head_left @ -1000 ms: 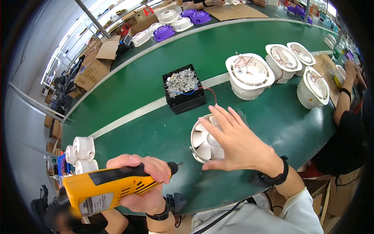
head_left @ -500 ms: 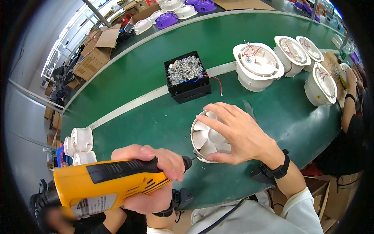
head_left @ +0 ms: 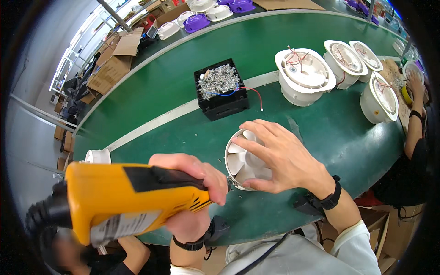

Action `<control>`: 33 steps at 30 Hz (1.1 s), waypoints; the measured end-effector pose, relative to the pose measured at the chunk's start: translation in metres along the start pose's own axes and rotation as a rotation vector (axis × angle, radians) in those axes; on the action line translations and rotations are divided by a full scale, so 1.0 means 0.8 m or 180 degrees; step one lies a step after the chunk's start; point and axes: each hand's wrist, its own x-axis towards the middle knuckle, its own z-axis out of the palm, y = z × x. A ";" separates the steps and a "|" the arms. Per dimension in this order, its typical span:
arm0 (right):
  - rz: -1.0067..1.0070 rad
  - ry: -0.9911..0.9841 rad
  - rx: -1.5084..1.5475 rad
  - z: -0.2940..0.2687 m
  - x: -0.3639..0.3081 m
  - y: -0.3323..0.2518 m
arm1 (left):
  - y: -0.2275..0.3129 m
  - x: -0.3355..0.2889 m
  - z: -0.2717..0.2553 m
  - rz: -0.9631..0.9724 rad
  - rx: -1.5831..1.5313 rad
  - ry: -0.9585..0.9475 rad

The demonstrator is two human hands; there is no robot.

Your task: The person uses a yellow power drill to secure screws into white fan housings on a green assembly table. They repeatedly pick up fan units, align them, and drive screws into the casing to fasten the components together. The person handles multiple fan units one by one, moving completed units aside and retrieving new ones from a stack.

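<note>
My left hand [head_left: 197, 183] is wrapped round a yellow and black electric screwdriver [head_left: 110, 188], held level above the table. The tool's tip reaches the lower left rim of a round white fan [head_left: 238, 160] with broad blades; my fist hides most of the tip. Small screws lie on the green surface beside that rim. My right hand [head_left: 284, 160] spans the fan from above, thumb at its near edge and fingertips at its far edge, holding it against the table. The palm covers the fan's right side.
Behind the fan stands a black box [head_left: 224, 107] full of screws, with red and blue wires. White housings [head_left: 302, 87] with red wires are at the right, near a co-worker's hand [head_left: 416, 85]. Another white part [head_left: 98, 156] is at the left, partly behind the screwdriver. Cardboard boxes [head_left: 110, 68] stand beyond.
My left hand has brought the screwdriver slightly right and up, and its bit is now hidden behind my fist. My right hand and the fan stay put. The co-worker's hand has shifted.
</note>
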 end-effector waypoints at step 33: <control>-0.0027 -0.0081 -0.0369 -0.007 0.009 -0.008 | 0.009 -0.011 -0.026 0.0510 0.0764 0.0497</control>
